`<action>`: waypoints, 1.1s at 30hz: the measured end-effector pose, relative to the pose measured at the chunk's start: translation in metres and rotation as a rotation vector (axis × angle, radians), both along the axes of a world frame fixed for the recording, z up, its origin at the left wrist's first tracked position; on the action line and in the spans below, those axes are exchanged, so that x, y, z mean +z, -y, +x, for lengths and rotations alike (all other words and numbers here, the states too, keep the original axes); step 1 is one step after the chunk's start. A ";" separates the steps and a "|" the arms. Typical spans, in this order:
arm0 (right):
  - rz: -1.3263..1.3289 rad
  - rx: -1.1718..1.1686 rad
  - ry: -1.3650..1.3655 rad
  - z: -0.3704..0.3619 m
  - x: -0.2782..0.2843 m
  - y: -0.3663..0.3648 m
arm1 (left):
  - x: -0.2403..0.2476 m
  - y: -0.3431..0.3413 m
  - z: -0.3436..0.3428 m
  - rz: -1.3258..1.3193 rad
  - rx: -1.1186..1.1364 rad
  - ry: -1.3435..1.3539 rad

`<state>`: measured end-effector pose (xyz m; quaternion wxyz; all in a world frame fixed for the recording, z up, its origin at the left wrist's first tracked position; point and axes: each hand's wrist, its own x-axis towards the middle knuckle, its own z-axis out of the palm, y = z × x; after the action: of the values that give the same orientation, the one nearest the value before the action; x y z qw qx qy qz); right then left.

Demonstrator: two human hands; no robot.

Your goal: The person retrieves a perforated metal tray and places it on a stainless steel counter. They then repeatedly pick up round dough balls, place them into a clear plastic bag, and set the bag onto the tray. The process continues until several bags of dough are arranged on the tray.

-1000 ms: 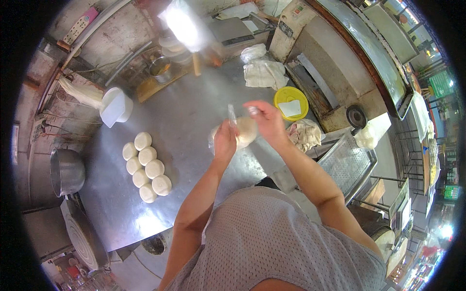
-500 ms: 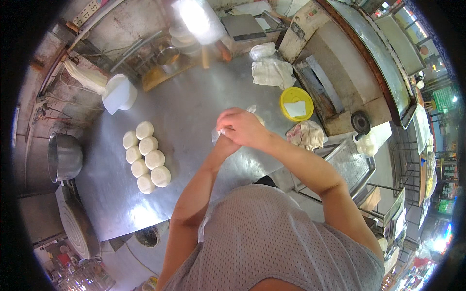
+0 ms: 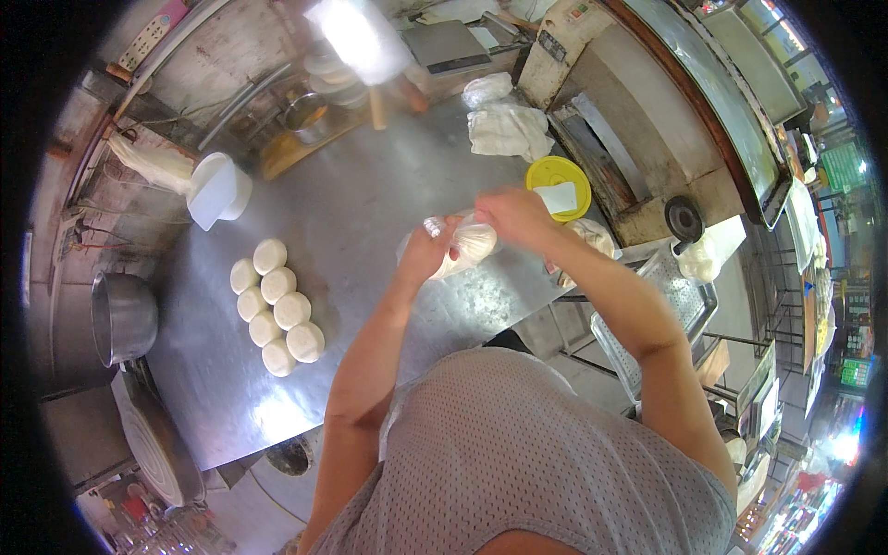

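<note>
Between my hands, on the metal table (image 3: 370, 185), is a clear plastic bag with a pale, ridged dough-like lump (image 3: 474, 243) in it. My left hand (image 3: 431, 250) is closed round the bag's near left side. At the bag's upper right edge, my right hand (image 3: 514, 217) has its fingers pinched together on the plastic, somewhat smeared by motion. To the left, several round white dough pieces (image 3: 292, 311) stand in two rows, apart from both hands.
A yellow round lid (image 3: 575, 176) with a white scraper (image 3: 557, 197) lies right of my right hand, a crumpled cloth (image 3: 592, 238) nearer me. White cloths (image 3: 509, 131) lie at the far edge. A white tub (image 3: 237, 190) and a steel pot (image 3: 125, 319) stand left.
My hands, clasped together before, have parted. The right hand has moved right along the bag, and the lump inside has come into sight.
</note>
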<state>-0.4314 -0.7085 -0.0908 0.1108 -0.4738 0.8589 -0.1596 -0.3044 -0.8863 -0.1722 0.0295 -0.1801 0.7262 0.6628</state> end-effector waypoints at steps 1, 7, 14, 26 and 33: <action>-0.041 -0.023 0.044 0.010 0.002 -0.004 | 0.000 0.001 -0.001 0.036 0.010 0.019; -0.285 -0.256 0.520 0.084 -0.057 -0.028 | 0.013 0.003 -0.004 0.228 0.021 0.028; -0.301 -0.453 0.780 0.105 -0.129 -0.008 | 0.015 -0.005 -0.002 0.152 -0.009 0.107; -0.359 -0.042 0.604 0.021 -0.040 0.017 | 0.022 0.012 0.006 -0.463 -0.377 -0.217; -0.248 -0.031 0.801 0.002 -0.083 0.028 | 0.052 -0.021 0.026 -0.908 -0.145 -0.532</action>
<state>-0.4294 -0.7367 -0.1739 0.3758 -0.3710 0.7292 -0.4353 -0.2786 -0.8654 -0.1198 -0.1910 0.0502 0.9330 0.3010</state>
